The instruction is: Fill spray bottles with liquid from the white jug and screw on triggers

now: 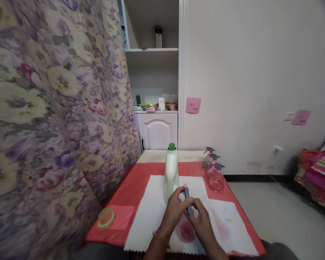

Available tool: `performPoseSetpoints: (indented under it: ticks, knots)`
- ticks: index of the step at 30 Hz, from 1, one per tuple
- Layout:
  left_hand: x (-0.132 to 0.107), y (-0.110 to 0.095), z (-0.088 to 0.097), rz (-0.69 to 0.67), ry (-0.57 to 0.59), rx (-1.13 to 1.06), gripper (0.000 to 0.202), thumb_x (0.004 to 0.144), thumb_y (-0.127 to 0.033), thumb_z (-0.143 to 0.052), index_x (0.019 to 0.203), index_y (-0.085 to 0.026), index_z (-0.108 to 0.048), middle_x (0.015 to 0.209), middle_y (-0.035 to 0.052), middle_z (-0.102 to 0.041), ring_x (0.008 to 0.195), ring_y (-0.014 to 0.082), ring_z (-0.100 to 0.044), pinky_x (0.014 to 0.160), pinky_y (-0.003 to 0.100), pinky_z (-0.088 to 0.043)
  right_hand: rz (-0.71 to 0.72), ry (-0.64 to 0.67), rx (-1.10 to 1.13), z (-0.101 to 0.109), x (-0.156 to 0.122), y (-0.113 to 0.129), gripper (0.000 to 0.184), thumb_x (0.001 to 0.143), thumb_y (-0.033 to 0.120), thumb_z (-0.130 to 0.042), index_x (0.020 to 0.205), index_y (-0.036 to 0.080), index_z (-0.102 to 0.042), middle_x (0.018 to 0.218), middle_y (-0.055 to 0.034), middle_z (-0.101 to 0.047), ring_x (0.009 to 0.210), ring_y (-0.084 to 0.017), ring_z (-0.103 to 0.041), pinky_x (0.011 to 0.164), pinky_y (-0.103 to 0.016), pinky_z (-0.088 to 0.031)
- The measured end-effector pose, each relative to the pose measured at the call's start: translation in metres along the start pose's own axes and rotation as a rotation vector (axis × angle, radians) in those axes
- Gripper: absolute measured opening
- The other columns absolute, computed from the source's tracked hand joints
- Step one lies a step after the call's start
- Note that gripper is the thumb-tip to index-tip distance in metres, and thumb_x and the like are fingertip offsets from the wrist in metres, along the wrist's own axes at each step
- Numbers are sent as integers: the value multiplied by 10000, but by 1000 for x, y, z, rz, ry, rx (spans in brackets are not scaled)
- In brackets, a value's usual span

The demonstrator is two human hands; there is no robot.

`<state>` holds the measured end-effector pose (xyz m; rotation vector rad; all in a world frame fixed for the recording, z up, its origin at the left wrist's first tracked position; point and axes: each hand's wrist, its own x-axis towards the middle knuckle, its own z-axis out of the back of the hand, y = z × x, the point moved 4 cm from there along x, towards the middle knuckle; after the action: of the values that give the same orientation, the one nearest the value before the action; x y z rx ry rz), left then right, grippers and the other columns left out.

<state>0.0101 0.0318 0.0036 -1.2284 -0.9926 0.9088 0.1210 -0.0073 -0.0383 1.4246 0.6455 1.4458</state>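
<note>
Both my hands meet over a white cloth (154, 209) on a small table with a red cover (132, 180). My left hand (174, 209) and my right hand (202, 218) are closed together on a grey spray-head (187, 198) with a pink tip, held upright. Under my hands a pinkish round thing, perhaps a clear bottle (185, 231), is partly hidden. A tall white bottle (171, 171) with a green cap stands just beyond my fingers.
Three clear spray bottles (215, 175) with grey triggers stand at the table's right back. A round green-orange lid (106, 217) lies at the left front corner. A floral curtain (56, 108) hangs close on the left; a white wall, a cupboard and shelves stand behind.
</note>
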Motion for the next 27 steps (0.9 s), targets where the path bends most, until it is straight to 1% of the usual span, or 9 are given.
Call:
performPoseSetpoints:
  ticks: [4, 7, 13, 17, 19, 21, 22, 24, 27]
  knots:
    - [0, 0, 0, -4, 6, -4, 513, 701, -471, -699, 1098, -161, -604, 690, -14, -614, 552, 129, -527, 533, 250, -425, 28, 54, 22, 1, 1, 4, 135, 839, 254, -596, 967, 233, -633, 970, -21, -644, 949, -210, -612, 842, -296, -474]
    - [1, 0, 0, -8, 5, -7, 510, 695, -475, -705, 1090, -167, -608, 721, -10, -619, 577, 129, -537, 552, 249, -431, 34, 74, 33, 0, 2, 3, 153, 874, 290, -564, 989, 231, -647, 960, -25, -660, 933, -208, -625, 820, -289, -488]
    - [-1, -2, 0, -1, 3, -9, 522, 699, -486, -700, 1104, -170, -608, 686, -14, -615, 573, 136, -540, 541, 248, -424, -4, -16, 6, -2, -1, -1, 122, 840, 318, -620, 913, 224, -646, 882, -19, -652, 875, -220, -624, 764, -293, -481]
    - [-2, -4, 0, 2, 3, -5, 537, 695, -486, -700, 1106, -152, -609, 666, -13, -610, 527, 121, -505, 509, 245, -409, -15, -24, 16, 0, -5, 2, 149, 832, 322, -628, 950, 234, -652, 931, -25, -670, 908, -228, -635, 803, -311, -499]
    - [-3, -5, 0, -1, -5, -3, 564, 698, -484, -696, 1134, -139, -601, 688, -8, -616, 509, 105, -476, 493, 237, -391, -26, -18, 25, 1, -10, -4, 300, 790, 280, -665, 1086, 247, -635, 1053, -38, -671, 1018, -245, -625, 890, -339, -494]
    - [-4, -7, 1, -7, -18, -1, 594, 710, -473, -686, 1184, -131, -580, 750, 6, -633, 506, 89, -453, 490, 232, -383, -47, -24, 25, 1, -17, -18, 538, 716, 225, -709, 1235, 262, -568, 1177, -54, -641, 1132, -269, -589, 973, -381, -469]
    - [-5, -7, 1, -9, -26, 0, 605, 719, -468, -679, 1211, -133, -568, 804, 18, -646, 509, 84, -450, 492, 232, -385, -59, -34, 18, 0, -21, -27, 621, 674, 200, -724, 1265, 265, -546, 1210, -61, -626, 1165, -284, -574, 995, -402, -460]
    - [-6, -8, 1, -12, -36, 10, 617, 746, -470, -657, 1255, -140, -545, 871, 33, -660, 515, 83, -459, 500, 237, -398, -80, -47, 17, -3, -29, -45, 725, 604, 178, -752, 1285, 274, -523, 1240, -66, -609, 1201, -305, -558, 1026, -431, -446]
    - [-10, -8, 3, -27, -59, 44, 608, 798, -499, -598, 1283, -138, -529, 835, 36, -667, 541, 112, -506, 540, 261, -437, -98, -35, 49, -10, -38, -65, 815, 574, 143, -747, 1330, 271, -471, 1309, -73, -571, 1254, -309, -528, 1084, -448, -404]
